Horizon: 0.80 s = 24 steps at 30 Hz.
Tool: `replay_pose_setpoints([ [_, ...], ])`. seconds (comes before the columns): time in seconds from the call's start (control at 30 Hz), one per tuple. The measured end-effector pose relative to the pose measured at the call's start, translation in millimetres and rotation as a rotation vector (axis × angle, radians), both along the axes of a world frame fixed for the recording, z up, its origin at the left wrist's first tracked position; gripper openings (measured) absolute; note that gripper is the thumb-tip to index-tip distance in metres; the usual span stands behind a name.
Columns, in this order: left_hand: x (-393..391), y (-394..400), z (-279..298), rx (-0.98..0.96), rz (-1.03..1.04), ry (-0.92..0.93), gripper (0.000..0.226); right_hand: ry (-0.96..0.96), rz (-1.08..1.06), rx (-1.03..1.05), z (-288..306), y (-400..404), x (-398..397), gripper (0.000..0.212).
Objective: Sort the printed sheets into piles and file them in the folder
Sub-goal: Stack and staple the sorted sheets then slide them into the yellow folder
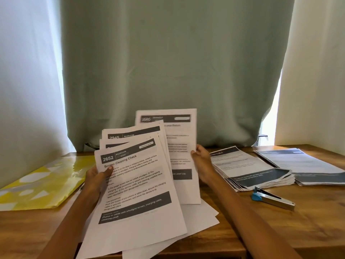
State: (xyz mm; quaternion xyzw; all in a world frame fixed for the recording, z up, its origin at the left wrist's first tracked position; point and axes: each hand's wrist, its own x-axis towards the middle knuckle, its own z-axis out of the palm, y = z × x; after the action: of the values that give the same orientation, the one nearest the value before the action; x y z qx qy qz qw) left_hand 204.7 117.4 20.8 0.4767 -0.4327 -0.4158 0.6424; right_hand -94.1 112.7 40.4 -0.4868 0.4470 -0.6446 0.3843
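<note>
A wooden table (pixel 280 225) stands before a green curtain (pixel 168 62), with white curtains at both sides. My left hand (pixel 97 177) holds a fanned bundle of printed sheets (pixel 138 184), the thumb pressed on the front page and the fingers curled behind it. The front sheet reads "2652", "BEDROOM" and "Screen Cleaning Check"; a sheet behind it shows "2945" and "BEDROOM". My right hand (pixel 202 161) grips one single sheet (pixel 179 146) at its right edge and holds it upright behind the bundle; its print is blurred, so I cannot read it, and it seems to show through from the other side. The bundle hides the lower left part of this sheet.

At the right lie two piles: the nearer pile (pixel 250 169), slightly fanned, carries a heading that ends in "TABLE"; the far pile (pixel 302 165) lies just beside it. A stapler (pixel 272 199) with a blue end lies in front of them. The yellow folder (pixel 41 184) lies at the left, shut.
</note>
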Motion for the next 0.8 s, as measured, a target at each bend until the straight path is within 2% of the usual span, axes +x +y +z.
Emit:
replay_pose_setpoints([
  [0.13, -6.3, 0.7, 0.7, 0.041, 0.030, -0.011, 0.014, 0.054, 0.327, 0.141, -9.5, 9.5, 28.3, 0.026],
  [0.23, -2.0, -0.8, -2.2, 0.089, 0.058, -0.090, 0.008, 0.128, 0.492, 0.192, -15.5, 12.9, 37.0, 0.024],
  [0.3, 7.2, -4.5, -7.4, 0.132, 0.140, -0.171, 0.016, 0.305, 0.377, 0.161, -17.1, 11.5, 33.7, 0.022],
  [0.37, 14.8, -6.5, -12.0, 0.187, 0.294, -0.349, 0.024, 0.666, 0.079, 0.122, -20.0, 4.7, 22.2, 0.023],
  [0.43, 16.0, -5.4, -13.2, 0.221, 0.384, -0.461, 0.027, 0.964, -0.149, 0.174, -24.0, -0.1, 8.9, 0.030],
  [0.47, 15.3, -5.2, -12.8, 0.226, 0.391, -0.479, 0.027, 1.028, -0.191, 0.227, -25.6, -0.6, 4.0, 0.035],
  [0.6, 13.3, -7.1, -10.9, 0.234, 0.370, -0.481, 0.030, 1.115, -0.188, 0.310, -28.5, -0.3, 1.0, 0.047],
  [0.8, 11.9, -5.4, -10.8, 0.172, 0.362, -0.504, 0.031, 1.059, -0.165, 0.291, -28.0, 3.4, 7.0, 0.047],
])
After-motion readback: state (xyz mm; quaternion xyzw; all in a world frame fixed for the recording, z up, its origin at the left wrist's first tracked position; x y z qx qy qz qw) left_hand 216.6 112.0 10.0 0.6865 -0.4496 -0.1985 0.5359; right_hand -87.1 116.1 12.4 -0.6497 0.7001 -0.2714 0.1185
